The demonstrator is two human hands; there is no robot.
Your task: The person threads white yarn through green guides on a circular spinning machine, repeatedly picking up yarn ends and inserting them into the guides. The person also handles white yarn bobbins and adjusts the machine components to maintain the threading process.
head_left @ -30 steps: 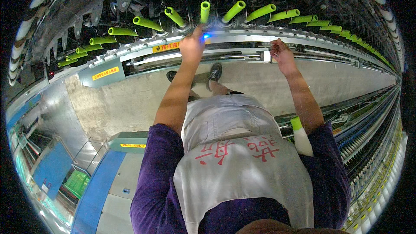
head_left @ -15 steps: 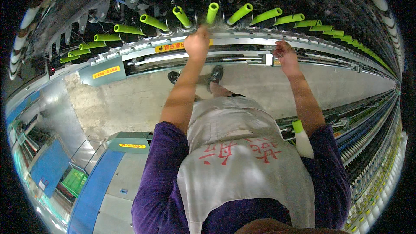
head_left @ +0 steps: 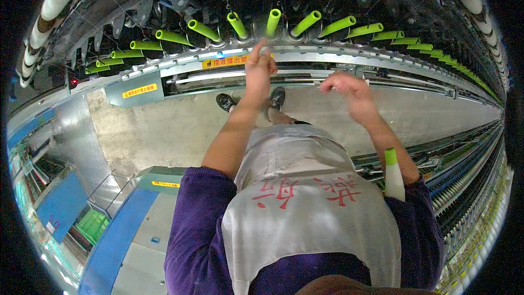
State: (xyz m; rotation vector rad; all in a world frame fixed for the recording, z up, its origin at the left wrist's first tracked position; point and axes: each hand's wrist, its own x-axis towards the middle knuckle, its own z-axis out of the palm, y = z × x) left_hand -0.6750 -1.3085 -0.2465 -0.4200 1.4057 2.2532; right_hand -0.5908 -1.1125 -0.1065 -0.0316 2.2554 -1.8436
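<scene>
A row of lime-green tubes [head_left: 273,23] stands along the spinning machine in front of me. My left hand [head_left: 260,65] is just below the middle tube, its index finger stretched up toward the tube's base and the other fingers bent. Whether the fingertip touches the tube, I cannot tell. To the right and lower, in front of the metal rail, is my right hand [head_left: 349,90], its fingers bent and drawn together toward the left. Anything thin between those fingers is too small to make out. A white yarn bobbin [head_left: 394,180] with a green tip shows between my apron and right arm.
A silver rail [head_left: 188,57] with a yellow label [head_left: 226,62] runs below the tubes. White rollers [head_left: 52,8] curve overhead at both sides. Another bobbin-lined machine [head_left: 464,196] stands behind me at right, a blue-and-grey cabinet [head_left: 123,235] at left. Concrete floor [head_left: 180,120] lies between.
My right hand has drawn back from the rail toward me and a little left. My left hand has shifted slightly right and lower, its index finger now extended. The view has shifted slightly.
</scene>
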